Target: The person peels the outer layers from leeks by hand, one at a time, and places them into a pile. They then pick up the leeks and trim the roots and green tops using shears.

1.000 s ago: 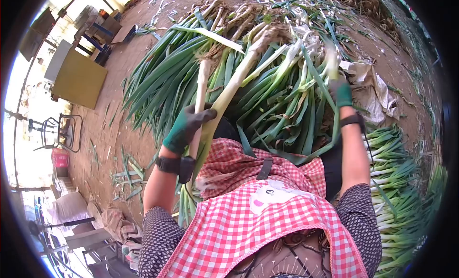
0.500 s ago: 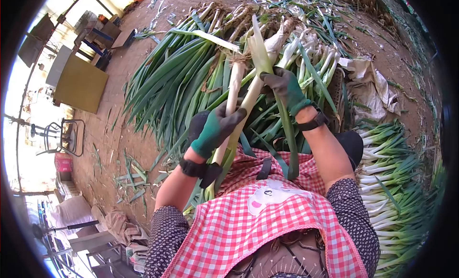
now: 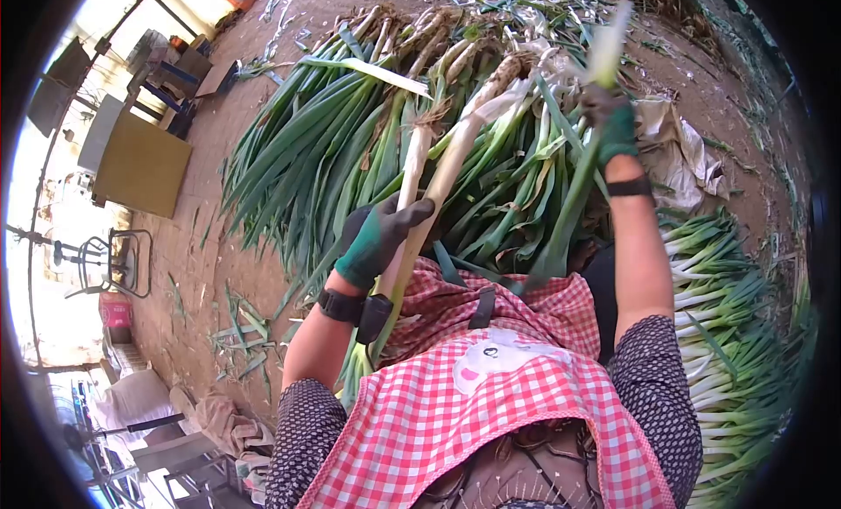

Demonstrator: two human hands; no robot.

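My left hand [image 3: 382, 236], in a green and dark grey work glove, is closed around two leeks [image 3: 454, 159]. Their pale shafts point up and away, roots at the far end, and their green parts run down past my wrist. My right hand [image 3: 611, 119], gloved alike and slightly blurred, grips a stripped leek leaf [image 3: 571, 215] out to the right. Its whitish base sticks up above the fist, while the long green blade hangs towards my lap. Beneath and beyond both hands lies a big heap of untrimmed leeks [image 3: 298, 150], roots facing away from me.
Cleaned leeks [image 3: 714, 334] lie in a long row at my right. Beyond them is a crumpled pale cloth sack [image 3: 679, 154]. Leaf scraps [image 3: 241, 329] litter the dirt floor on the left, near a metal-framed chair [image 3: 114, 259] and a yellowish panel [image 3: 144, 159].
My right hand has moved right and away from the leeks, carrying the leaf it was pulling, now separate from the shaft. My left hand keeps its hold, shifted slightly left.
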